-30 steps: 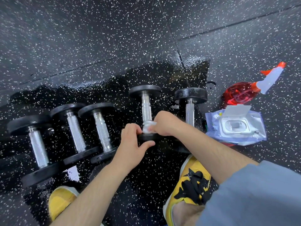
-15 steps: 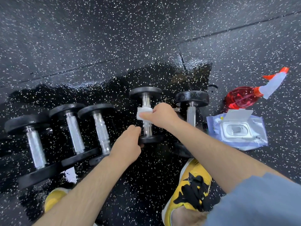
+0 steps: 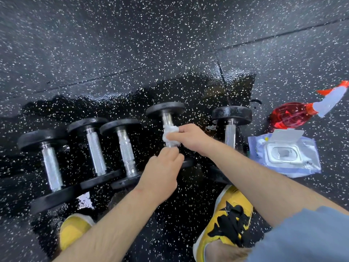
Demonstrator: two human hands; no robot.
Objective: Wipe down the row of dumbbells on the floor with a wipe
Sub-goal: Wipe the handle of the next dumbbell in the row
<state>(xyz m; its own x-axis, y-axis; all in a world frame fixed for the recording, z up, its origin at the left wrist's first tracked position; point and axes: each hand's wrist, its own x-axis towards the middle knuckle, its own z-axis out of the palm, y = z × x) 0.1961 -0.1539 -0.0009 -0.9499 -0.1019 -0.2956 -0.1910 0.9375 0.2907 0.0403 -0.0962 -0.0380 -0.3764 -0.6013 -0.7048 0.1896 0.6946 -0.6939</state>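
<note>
Several black dumbbells with chrome handles lie in a row on the wet speckled floor. My right hand point(image 3: 190, 138) grips a white wipe point(image 3: 169, 137) wrapped round the handle of the fourth dumbbell point(image 3: 166, 110). My left hand point(image 3: 162, 171) holds the near end of that same dumbbell, covering most of its near head. To the left lie three dumbbells: the leftmost dumbbell point(image 3: 51, 163), the second dumbbell point(image 3: 95, 148) and the third dumbbell point(image 3: 126, 150). At the right stands the fifth dumbbell point(image 3: 231, 129), partly behind my right forearm.
A pack of wipes point(image 3: 283, 154) with its lid flipped open lies at the right. Behind it lies a red spray bottle point(image 3: 294, 114) with a white nozzle. My yellow shoes point(image 3: 226, 214) stand close in front of the row. A puddle darkens the floor around the dumbbells.
My right hand slid the wipe from the handle's near end toward its middle. My left hand kept its hold on the near head.
</note>
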